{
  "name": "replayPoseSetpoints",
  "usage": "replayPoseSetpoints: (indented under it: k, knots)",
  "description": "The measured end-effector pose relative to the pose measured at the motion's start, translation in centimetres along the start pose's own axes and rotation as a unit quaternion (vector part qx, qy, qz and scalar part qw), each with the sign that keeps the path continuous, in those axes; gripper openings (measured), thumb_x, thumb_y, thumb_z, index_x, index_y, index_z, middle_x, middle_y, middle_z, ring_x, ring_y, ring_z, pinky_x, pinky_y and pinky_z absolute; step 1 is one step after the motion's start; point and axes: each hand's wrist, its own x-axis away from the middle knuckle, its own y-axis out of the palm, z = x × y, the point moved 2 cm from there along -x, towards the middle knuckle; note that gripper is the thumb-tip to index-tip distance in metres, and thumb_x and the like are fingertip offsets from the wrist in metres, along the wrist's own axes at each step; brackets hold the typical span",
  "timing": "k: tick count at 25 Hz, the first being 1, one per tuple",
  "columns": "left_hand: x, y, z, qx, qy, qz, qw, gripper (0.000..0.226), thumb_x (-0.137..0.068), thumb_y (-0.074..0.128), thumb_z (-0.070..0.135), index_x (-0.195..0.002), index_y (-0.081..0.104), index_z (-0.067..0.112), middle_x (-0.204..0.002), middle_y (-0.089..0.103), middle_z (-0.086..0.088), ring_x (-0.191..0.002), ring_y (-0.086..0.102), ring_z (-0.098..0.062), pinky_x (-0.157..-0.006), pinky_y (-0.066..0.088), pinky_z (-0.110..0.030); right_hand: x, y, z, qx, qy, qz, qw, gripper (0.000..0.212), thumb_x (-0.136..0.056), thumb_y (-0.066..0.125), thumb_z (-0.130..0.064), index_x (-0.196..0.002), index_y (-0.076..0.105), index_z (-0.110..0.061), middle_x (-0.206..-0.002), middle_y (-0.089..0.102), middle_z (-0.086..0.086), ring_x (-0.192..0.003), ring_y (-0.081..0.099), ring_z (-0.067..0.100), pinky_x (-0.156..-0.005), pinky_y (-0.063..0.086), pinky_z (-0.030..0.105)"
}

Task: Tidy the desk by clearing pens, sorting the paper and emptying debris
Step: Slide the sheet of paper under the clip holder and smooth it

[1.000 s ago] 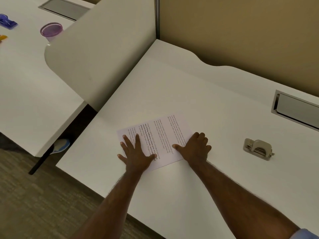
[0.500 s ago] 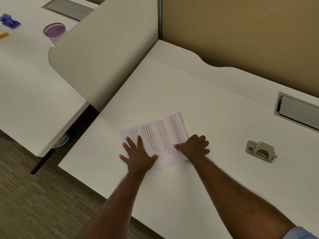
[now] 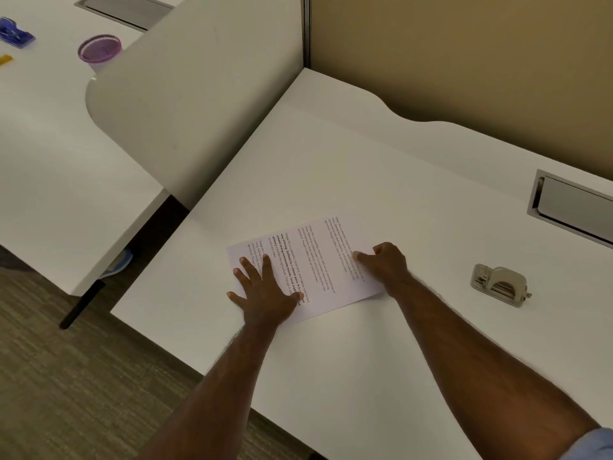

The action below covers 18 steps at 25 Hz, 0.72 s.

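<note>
Since the earlier frame I see the right hand (image 3: pixel 386 265) has curled its fingers at the right edge of the paper (image 3: pixel 318 260); whether it pinches the sheet I cannot tell. Paper: flat on the desk (image 3: pixel 365 167), printed side up. Left hand (image 3: pixel 265 290): spread flat, pressing the paper's left end. Hole punch (image 3: pixel 501 283): well right of the paper.

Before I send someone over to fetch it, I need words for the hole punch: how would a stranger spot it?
Start at the white desk in the tan-walled corner and find the printed paper sheet under the person's hands. To its right, lying apart on bare desktop, is the small grey metal hole punch. It is the only metal tool on this desk; the coloured items lie on the neighbouring desk.
</note>
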Motion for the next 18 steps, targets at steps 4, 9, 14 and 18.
replayPoseSetpoints:
  k: [4, 9, 14, 18]
  knots:
    - [0.0, -0.1, 0.0, 0.010, 0.000, 0.003, 1.000, 0.111, -0.075, 0.067, 0.060, -0.151, -0.004, 0.022, -0.157, -0.022, -0.013, -0.144, -0.019, -0.037, -0.109, -0.004, -0.067, -1.0, -1.2, 1.8, 0.008, -0.029, -0.042, 0.999, 0.037, -0.084, 0.062, -0.020, -0.053, 0.044, -0.012, -0.059, 0.045, 0.005, -0.068, 0.043, 0.022, -0.063, 0.035, 0.030]
    - [0.6, -0.6, 0.1, 0.042, 0.010, 0.019, 0.999, 0.111, -0.074, 0.070, 0.054, -0.151, -0.002, 0.021, -0.158, -0.018, -0.011, -0.145, -0.016, -0.035, -0.111, -0.002, -0.065, -1.1, -0.7, 3.9, -0.094, -0.005, -0.024, 0.995, 0.021, -0.079, 0.069, -0.015, -0.074, 0.065, 0.006, -0.072, 0.061, 0.018, -0.072, 0.052, 0.018, -0.070, 0.045, 0.030]
    - [2.0, -2.0, -1.6, 0.245, -0.031, 0.176, 0.953, 0.091, -0.079, 0.074, 0.033, -0.149, 0.019, 0.012, -0.155, 0.021, -0.015, -0.142, 0.024, -0.033, -0.113, 0.024, -0.052, -1.0, -1.4, 6.4, -0.167, 0.026, -0.030, 0.985, 0.019, -0.079, 0.069, -0.014, -0.081, 0.067, 0.004, -0.080, 0.061, 0.005, -0.076, 0.053, 0.018, -0.073, 0.048, 0.034]
    - [2.4, -2.0, -2.5, 0.349, -0.090, 0.158, 0.919, 0.061, -0.086, 0.068, 0.028, -0.136, 0.041, 0.007, -0.132, 0.046, -0.015, -0.118, 0.050, -0.030, -0.101, 0.042, -0.042, 1.0, -2.7, 8.6, -0.228, 0.028, -0.026, 0.973, 0.008, -0.084, 0.065, -0.010, -0.080, 0.069, -0.004, -0.084, 0.065, 0.006, -0.079, 0.057, 0.019, -0.080, 0.049, 0.036]
